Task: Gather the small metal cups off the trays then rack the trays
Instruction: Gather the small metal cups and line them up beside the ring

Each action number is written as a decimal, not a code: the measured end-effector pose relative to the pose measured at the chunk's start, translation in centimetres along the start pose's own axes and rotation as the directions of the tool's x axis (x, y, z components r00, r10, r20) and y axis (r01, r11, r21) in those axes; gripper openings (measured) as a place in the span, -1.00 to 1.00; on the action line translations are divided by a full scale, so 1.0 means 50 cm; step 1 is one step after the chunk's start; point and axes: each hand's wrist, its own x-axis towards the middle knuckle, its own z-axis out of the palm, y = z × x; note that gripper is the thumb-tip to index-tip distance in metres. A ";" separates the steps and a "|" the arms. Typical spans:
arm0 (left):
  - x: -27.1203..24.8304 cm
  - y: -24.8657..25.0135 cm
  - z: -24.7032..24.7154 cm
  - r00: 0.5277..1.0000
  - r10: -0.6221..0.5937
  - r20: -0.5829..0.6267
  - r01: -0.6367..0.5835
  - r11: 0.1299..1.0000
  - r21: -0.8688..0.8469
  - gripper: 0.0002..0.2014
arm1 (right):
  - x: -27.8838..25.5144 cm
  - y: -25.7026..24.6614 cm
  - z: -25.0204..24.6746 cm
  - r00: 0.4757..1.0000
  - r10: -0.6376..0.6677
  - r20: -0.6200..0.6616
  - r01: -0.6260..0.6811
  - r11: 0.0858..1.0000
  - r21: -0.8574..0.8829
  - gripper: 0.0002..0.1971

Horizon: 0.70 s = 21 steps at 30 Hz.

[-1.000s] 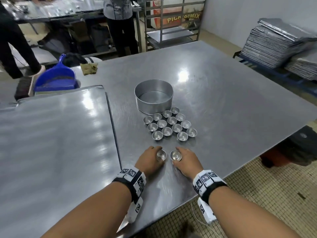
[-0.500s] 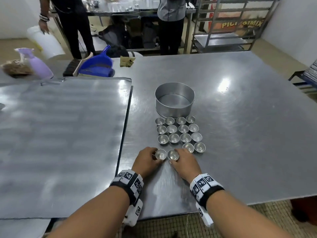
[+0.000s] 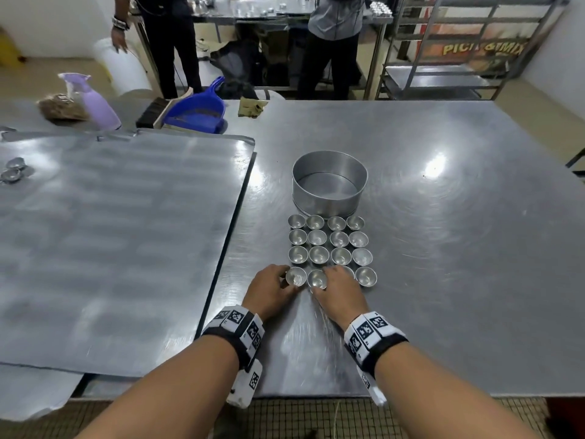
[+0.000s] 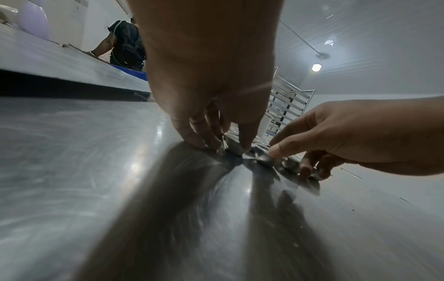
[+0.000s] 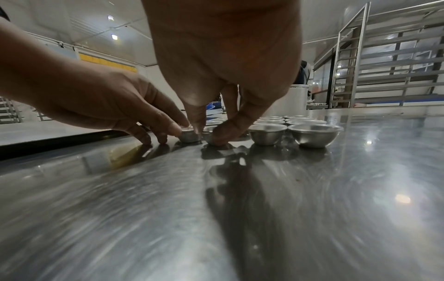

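Observation:
Several small metal cups stand in a neat grid on the steel table, just in front of a round tin. My left hand pinches the front-left cup, which sits on the table; the left wrist view shows this cup between thumb and fingers. My right hand pinches the neighbouring cup, seen up close in the right wrist view as a cup under my thumb. A big flat tray lies to the left with two cups at its far left edge.
A blue dustpan, a lilac spray bottle and a rag lie at the table's back. Two people stand beyond it, beside a metal tray rack. Bare table stretches to the right of the cups.
Both hands slid their two cups forward until they line up as the front row of the grid. My head turned left, bringing the tray and its two cups into view.

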 end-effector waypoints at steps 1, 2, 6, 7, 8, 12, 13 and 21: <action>0.001 0.001 0.000 1.000 -0.002 0.000 0.002 1.000 0.002 -0.64 | 0.003 -0.001 -0.002 1.000 -0.006 0.002 0.007 1.000 -0.007 -0.54; 0.001 0.002 0.001 1.000 -0.002 0.000 0.002 1.000 0.004 -0.65 | 0.005 -0.002 -0.003 1.000 -0.011 0.006 0.011 1.000 -0.014 -0.54; 0.004 0.004 0.001 1.000 0.006 0.000 -0.006 1.000 0.001 -0.62 | 0.011 -0.003 -0.006 1.000 -0.024 -0.004 0.024 0.999 -0.025 -0.62; 0.005 0.005 0.001 1.000 0.010 0.000 -0.010 1.000 0.000 -0.61 | 0.012 -0.003 -0.006 1.000 -0.022 -0.007 0.022 1.000 -0.022 -0.64; 0.006 0.005 0.001 1.000 0.013 0.001 -0.013 1.000 -0.001 -0.60 | 0.014 -0.003 -0.006 1.000 -0.021 -0.006 0.021 1.000 -0.018 -0.66; 0.009 0.002 0.003 1.000 0.017 0.007 -0.017 1.000 0.008 -0.62 | 0.019 -0.002 -0.007 1.000 -0.022 -0.009 0.022 1.000 -0.017 -0.68; 0.010 0.002 0.003 1.000 0.019 0.008 -0.019 1.000 0.005 -0.62 | 0.020 -0.002 -0.007 1.000 -0.026 -0.015 0.026 0.999 -0.018 -0.68; 0.016 -0.001 0.004 0.999 0.034 -0.003 -0.034 0.999 -0.008 -0.69 | 0.025 -0.003 -0.008 1.000 -0.020 -0.001 0.020 1.000 -0.022 -0.72</action>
